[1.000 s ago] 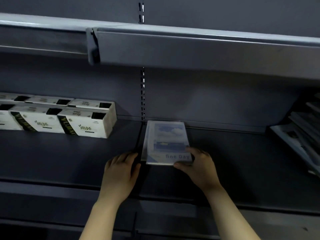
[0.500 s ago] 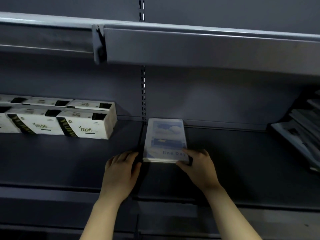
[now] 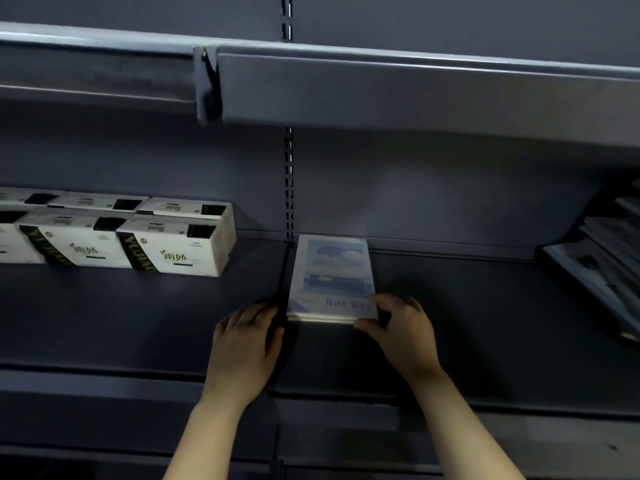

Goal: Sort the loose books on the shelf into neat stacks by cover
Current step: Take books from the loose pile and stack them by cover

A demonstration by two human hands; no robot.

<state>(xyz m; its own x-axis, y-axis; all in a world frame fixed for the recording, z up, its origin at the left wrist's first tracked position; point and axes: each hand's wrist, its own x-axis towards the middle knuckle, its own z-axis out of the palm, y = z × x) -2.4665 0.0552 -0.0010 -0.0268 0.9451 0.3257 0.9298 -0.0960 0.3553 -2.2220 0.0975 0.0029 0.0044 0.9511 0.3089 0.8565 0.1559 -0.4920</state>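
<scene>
Your right hand (image 3: 398, 327) pinches the 5 o'clock corner of the pale blue-and-white paperback stack (image 3: 332, 271) on the dark grey metal shelf (image 3: 485, 323), left hand (image 3: 246, 341) resting slack at its 7 o'clock; light, stiffish, probably slippery covers, so hold the edges.

Book stack (image 3: 332, 271): pale blue-white cover, white clouds, darker blue band, blue "fine Day" lettering. Boxes (image 3: 173, 247): white, black diagonal stripe with gold text. Shelf (image 3: 485, 306) dark grey.

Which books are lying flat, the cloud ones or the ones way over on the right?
The cloud-cover stack, marked "fine Day", lies flat mid-shelf with the right hand gripping its near corner. The right-edge books lean tilted.
</scene>
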